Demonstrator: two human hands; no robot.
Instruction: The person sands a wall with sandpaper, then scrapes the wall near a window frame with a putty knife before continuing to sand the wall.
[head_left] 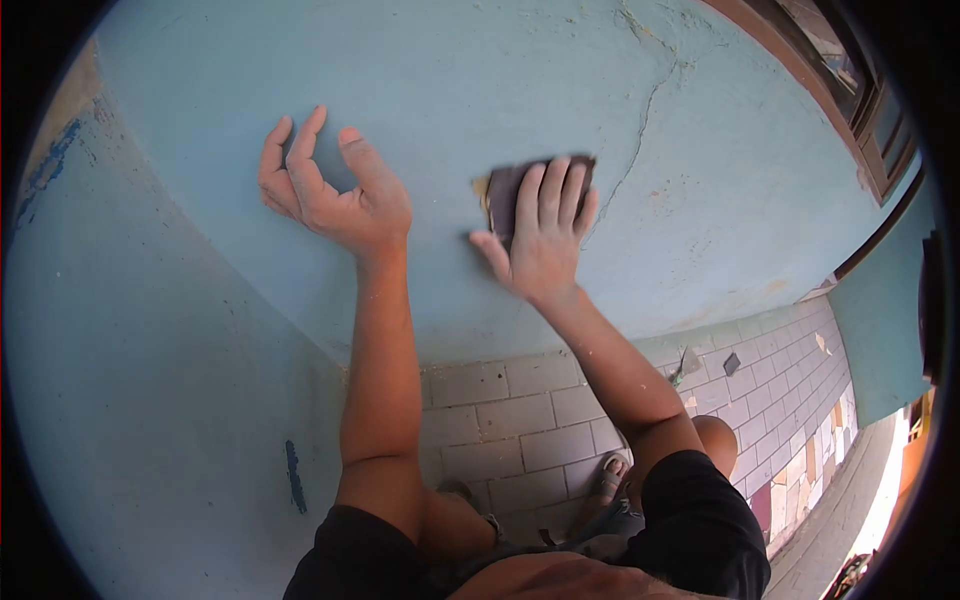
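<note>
With fingers laid flat, my right hand (pixel 545 240) presses a folded sheet of dark sandpaper (pixel 507 195) against the light blue wall (pixel 440 90). The sheet's left edge shows a tan side, and its lower part is hidden under the palm. A long crack (pixel 640 140) runs down the wall just right of this hand. To the left, my left hand (pixel 345 195) is raised in front of the wall with nothing in it. Its fingers are loosely bent and apart, the thumb pointing up. Pale dust coats the fingers of both hands.
A scraper (pixel 687 366) and a small dark block (pixel 732 364) lie on the tiled floor (pixel 530 405) at the right. A brown window frame (pixel 870 130) borders the wall at upper right. Another blue wall (pixel 150 380) meets this one at the left.
</note>
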